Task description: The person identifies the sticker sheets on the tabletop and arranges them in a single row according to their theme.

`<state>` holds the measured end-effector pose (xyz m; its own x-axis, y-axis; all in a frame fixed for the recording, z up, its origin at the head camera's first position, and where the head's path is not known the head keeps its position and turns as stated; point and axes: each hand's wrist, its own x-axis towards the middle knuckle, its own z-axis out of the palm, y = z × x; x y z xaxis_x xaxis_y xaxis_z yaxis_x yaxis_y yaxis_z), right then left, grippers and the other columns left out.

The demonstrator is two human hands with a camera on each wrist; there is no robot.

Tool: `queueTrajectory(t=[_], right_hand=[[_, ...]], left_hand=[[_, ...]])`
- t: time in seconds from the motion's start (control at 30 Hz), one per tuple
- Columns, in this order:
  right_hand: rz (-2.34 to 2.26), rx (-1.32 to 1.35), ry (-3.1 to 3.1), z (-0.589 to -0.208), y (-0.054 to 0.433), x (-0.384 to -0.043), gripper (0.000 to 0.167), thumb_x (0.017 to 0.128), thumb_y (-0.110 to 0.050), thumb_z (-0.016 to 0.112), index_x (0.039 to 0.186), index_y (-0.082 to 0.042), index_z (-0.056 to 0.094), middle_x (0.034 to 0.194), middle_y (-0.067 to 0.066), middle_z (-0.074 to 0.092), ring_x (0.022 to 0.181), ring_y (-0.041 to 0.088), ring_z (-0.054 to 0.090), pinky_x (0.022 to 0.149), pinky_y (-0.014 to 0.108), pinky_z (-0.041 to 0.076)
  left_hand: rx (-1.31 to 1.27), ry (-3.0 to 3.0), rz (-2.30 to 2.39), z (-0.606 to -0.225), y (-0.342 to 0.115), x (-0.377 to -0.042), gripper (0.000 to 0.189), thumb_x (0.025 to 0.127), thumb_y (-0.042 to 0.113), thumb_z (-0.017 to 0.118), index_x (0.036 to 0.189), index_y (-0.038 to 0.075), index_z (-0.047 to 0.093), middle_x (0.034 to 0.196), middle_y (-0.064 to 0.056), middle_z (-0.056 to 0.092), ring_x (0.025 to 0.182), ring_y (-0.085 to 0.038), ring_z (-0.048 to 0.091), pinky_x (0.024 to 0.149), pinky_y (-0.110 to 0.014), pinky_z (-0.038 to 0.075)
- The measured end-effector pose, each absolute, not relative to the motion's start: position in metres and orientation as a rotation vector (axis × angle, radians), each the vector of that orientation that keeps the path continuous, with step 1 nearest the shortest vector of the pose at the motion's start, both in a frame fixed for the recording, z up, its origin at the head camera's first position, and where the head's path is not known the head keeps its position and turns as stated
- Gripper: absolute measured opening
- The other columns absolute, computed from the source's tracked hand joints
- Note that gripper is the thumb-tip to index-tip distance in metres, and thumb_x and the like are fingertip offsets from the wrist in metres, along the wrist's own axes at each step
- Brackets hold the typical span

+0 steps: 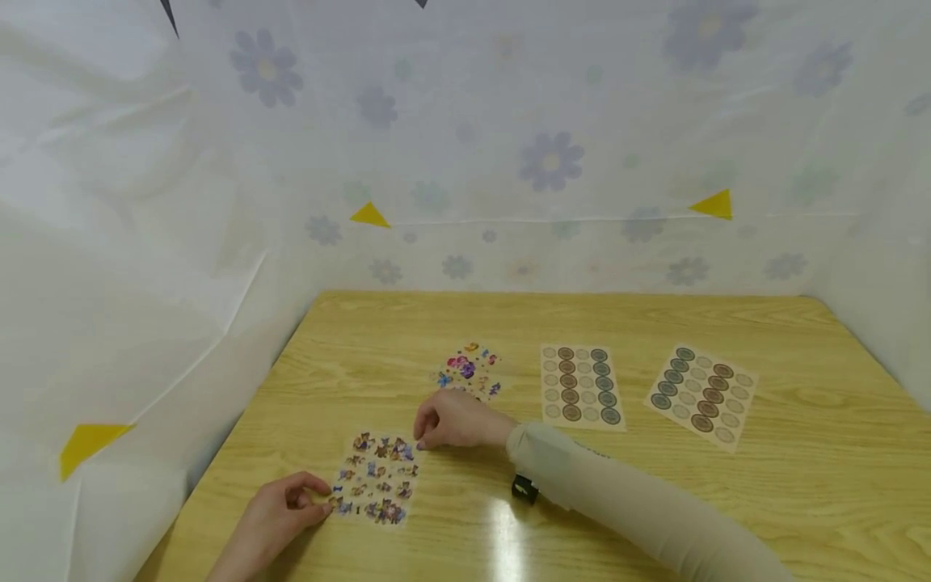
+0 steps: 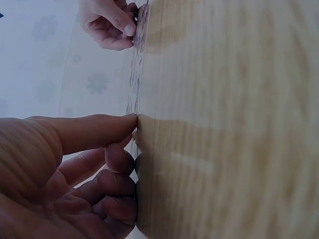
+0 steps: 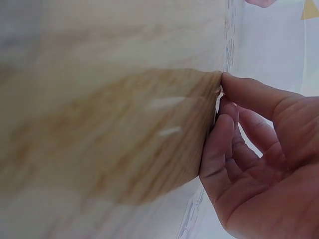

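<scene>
A clear sticker sheet [image 1: 374, 477] printed with small bear-like figures lies on the table, left of centre. At its lower left edge my left hand [image 1: 280, 513] pinches the sheet between thumb and forefinger. Diagonally opposite, the upper right corner is pinched by my right hand [image 1: 461, 420]. Seen close in the left wrist view, the thumb [image 2: 99, 132] and curled fingers of the left hand rest at table level. The right thumb [image 3: 254, 94] meets the sheet's edge in the right wrist view; the sheet is edge-on there, so its hold is only partly visible.
Behind my right hand lies another clear sticker sheet [image 1: 465, 368] with colourful shapes, partly hidden. Two sheets of round stickers, one straight [image 1: 582, 388] and one tilted [image 1: 701, 392], lie farther right. A black object [image 1: 524, 489] shows under the right sleeve. White curtains [image 1: 509, 121] surround the wooden table [image 1: 691, 493].
</scene>
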<state>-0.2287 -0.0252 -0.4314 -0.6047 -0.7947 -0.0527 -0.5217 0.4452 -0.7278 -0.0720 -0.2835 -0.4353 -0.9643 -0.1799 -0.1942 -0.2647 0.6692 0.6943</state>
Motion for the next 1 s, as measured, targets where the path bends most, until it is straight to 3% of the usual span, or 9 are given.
queueTrajectory(t=[0.57,1.0], right_hand=[[-0.961,-1.097,2.295,-0.433,-0.024,-0.229,0.01,0.086,-0.005,0.072,0.093,-0.013,0.073,0.077,-0.009,0.063,0.067,0.005,0.056,0.064,0.021,0.048],[-1.074,-1.097,2.269,-0.424,-0.003,-0.231,0.011,0.093,-0.007,0.065,0.102,-0.008,0.072,0.09,-0.004,0.067,0.075,0.007,0.06,0.069,0.024,0.052]], left_hand=[[-0.382,2.776,1.178,-0.436,-0.281,-0.071,0.016,0.08,0.005,0.078,0.093,0.008,0.069,0.071,0.0,0.053,0.064,-0.015,0.048,0.062,-0.027,0.039],[-0.355,2.801,1.174,-0.434,-0.281,-0.077,0.014,0.083,0.002,0.074,0.094,0.009,0.069,0.07,-0.001,0.053,0.063,-0.015,0.047,0.058,-0.026,0.039]])
